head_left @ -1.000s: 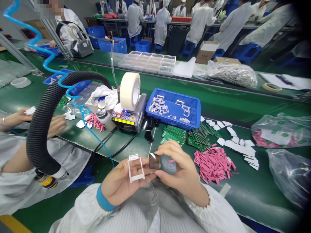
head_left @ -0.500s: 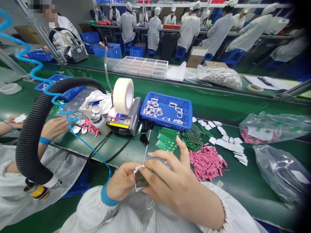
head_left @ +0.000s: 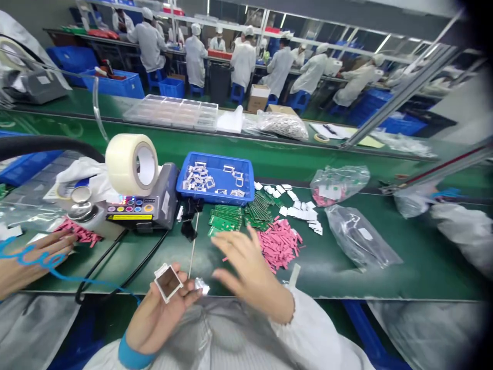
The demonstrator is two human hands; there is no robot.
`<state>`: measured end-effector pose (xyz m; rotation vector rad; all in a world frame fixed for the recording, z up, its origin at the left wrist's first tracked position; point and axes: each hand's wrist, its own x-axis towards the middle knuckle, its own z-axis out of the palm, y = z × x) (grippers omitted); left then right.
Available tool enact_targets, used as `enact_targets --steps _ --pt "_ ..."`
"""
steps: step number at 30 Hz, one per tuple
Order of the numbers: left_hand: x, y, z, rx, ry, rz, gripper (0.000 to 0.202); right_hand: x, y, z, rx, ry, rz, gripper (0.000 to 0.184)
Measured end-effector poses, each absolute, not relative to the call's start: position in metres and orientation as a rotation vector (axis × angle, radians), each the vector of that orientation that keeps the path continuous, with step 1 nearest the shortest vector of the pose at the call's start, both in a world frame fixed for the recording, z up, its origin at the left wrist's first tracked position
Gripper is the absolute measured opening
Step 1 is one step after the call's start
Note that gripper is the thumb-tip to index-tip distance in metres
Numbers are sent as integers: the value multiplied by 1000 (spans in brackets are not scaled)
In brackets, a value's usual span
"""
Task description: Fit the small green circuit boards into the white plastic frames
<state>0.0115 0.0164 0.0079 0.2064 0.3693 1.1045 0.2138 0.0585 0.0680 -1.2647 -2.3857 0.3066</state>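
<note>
My left hand (head_left: 148, 316), with a blue band at the wrist, is turned palm up and holds a small white frame with a dark window (head_left: 168, 283). By its fingertips is a shiny crumpled clear piece (head_left: 201, 286); whether they grip it I cannot tell. My right hand (head_left: 250, 267) hovers apart from the frame, slightly blurred, fingers spread and holding nothing. Just beyond it lie a heap of pink strips (head_left: 280, 242) and green circuit boards (head_left: 225, 218). A blue tray (head_left: 215, 198) farther back contains several loose white frames (head_left: 198, 177).
A tape dispenser (head_left: 164, 192) with a large tape roll (head_left: 129, 164) stands left of the tray. White pieces (head_left: 304, 211) and plastic bags (head_left: 362, 239) lie to the right. Black cables (head_left: 144, 264) cross the bench. A co-worker's hand (head_left: 38, 257) is at far left.
My right hand has let go of the frame and moved away from it. The left hand has turned palm up with the frame in it. My view has swung to the right.
</note>
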Motion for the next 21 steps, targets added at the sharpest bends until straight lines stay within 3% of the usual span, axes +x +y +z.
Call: enact_targets --steps 2,4,11,16,21 --pt "6 13 1 179 443 1085 31 248 69 56 -1553 -2263 274 25" --pt "2 9 -5 140 541 1081 34 287 78 46 -1801 -2124 187 18" --pt "9 6 -11 96 753 1036 39 403 117 21 -2219 -1730 -10 26" --pt "21 9 6 127 770 1005 41 403 155 -6 -2246 -1769 -4 29" --pt "20 9 14 109 739 1029 39 396 163 -3 -2143 -1808 11 19"
